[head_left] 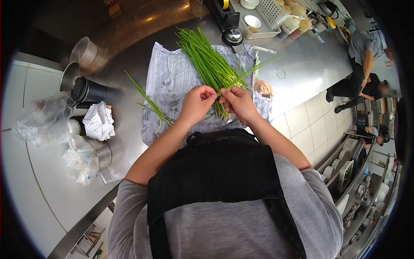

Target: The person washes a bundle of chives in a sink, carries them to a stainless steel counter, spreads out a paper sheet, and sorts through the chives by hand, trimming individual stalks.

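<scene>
A large bunch of long green stalks [205, 58] lies on spread newspaper [166, 73] on the metal counter. Over the bunch's lower end, my right hand [236, 101] pinches a few stalks, whose green tips [263, 63] stretch to the upper right. Close beside it on the left, my left hand [200, 101] has its fingers pressed together near the root end of those stalks; what is between its fingertips is too small to make out. A few separate stalks [148, 101] lie at the newspaper's left edge.
At left stand a dark lidded cup [89, 90], a pile of paper slips [98, 121], plastic bags [79, 155] and a clear tub [83, 52]. A bell [232, 37] and white baskets [271, 15] stand at the back. People [366, 47] are at far right.
</scene>
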The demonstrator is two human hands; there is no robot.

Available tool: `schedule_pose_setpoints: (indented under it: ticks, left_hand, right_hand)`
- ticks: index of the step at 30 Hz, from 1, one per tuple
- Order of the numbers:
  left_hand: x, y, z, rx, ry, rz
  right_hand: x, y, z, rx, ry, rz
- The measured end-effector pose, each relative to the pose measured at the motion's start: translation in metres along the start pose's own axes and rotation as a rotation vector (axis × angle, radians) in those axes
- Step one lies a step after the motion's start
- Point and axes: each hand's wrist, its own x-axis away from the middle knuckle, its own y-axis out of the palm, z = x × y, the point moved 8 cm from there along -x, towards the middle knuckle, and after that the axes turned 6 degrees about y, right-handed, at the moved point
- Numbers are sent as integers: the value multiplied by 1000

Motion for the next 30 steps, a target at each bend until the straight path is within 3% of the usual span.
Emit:
schedule_pose_setpoints:
  ticks: [9, 15, 17, 18, 21, 30]
  left_hand:
    - [17, -7, 1, 124, -111, 61]
    - [32, -18, -23, -145, -197, -89]
    - [32, -20, -2, -349, 41, -67]
    - [30, -18, 0, -350, 41, -68]
    - [22, -19, 28, -220, 196, 101]
    - [14, -1, 18, 66, -34, -17]
  right_hand:
    - [-4, -11, -2, -76, -25, 52]
    - [0, -24, -12, -61, -46, 57]
    - [4, -23, -15, -41, -49, 57]
    - [6, -19, -18, -8, -56, 49]
    - [10, -10, -19, 48, -66, 17]
    - [16, -2, -19, 64, -70, -29]
